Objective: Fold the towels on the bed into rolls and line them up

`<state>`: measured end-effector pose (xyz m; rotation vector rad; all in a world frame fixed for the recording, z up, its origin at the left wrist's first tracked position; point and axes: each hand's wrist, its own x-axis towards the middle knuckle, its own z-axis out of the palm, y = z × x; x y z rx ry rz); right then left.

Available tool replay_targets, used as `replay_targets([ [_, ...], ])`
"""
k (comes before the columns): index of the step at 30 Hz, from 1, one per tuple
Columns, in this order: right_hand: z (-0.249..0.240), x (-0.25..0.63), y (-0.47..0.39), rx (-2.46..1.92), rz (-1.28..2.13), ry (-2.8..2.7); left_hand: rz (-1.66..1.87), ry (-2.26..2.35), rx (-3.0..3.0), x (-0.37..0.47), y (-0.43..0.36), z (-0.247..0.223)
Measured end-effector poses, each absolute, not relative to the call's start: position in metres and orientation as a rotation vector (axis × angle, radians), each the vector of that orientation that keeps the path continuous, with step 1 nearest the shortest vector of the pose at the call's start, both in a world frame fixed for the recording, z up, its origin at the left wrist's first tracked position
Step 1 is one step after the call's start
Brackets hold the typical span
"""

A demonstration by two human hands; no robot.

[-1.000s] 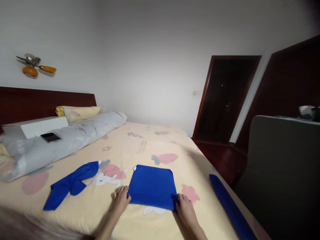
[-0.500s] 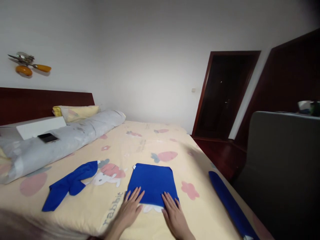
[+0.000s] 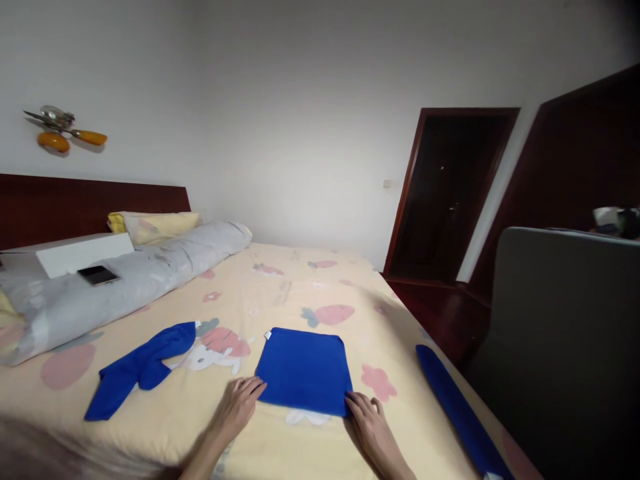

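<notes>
far left of the blue square cloth (image 3: 305, 371), and higher up, a wall lamp (image 3: 65, 130) with orange shades hangs above the dark wooden headboard (image 3: 95, 200). below the lamp, still well left of the square cloth, a white box (image 3: 85, 253) and a dark phone (image 3: 97, 275) rest on a long grey bundle (image 3: 165, 267), with a yellow pillow (image 3: 160, 227) behind it. nearer, to the left of the square cloth and apart from it, a rumpled blue cloth (image 3: 143, 363) lies on the patterned bedsheet (image 3: 280, 300).

the left hand (image 3: 240, 403) is at the square cloth's near left corner, fingers close together and bent, their tips touching it; whether it pinches the fabric i cannot tell. the square cloth lies flat on the sheet between the hands, a small white tag at its far left corner. the right hand (image 3: 369, 417) touches its near right corner, fingers curved and slightly apart; i cannot tell if they pinch it.

right of the square cloth, a long narrow blue cloth (image 3: 457, 413) lies along the bed's edge, with a grey chair back (image 3: 565, 333) beyond.
</notes>
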<state>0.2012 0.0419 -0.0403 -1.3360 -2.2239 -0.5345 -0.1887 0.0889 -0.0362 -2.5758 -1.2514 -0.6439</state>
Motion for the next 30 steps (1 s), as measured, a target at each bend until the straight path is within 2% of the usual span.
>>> replay_targets([
  [5, -0.028, 0.192, 0.036, -1.269, -0.536, -2.150, -0.820, -1.200, -2.589, -0.187, 0.089, -0.032],
  [12, -0.048, 0.201, 0.004, -1.221, -0.417, -2.128, -1.004, -1.231, -2.641, -0.201, 0.044, -0.044],
  [18, -0.040, 0.202, -0.004, -1.396, 0.020, -2.040, -1.188, -1.752, -2.650, -0.199, 0.043, -0.037],
  [21, -0.030, 0.201, 0.012, -1.512, 0.111, -1.984, -1.131, -2.012, -2.549, -0.190, 0.063, -0.034],
  [25, -0.029, 0.193, 0.034, -1.627, -0.082, -1.953, -0.851, -2.155, -2.286, -0.174, 0.077, -0.044],
  [30, -0.044, 0.143, 0.036, -1.442, -0.333, -1.977, -0.843, -1.608, -2.401, -0.128, 0.062, -0.068],
])
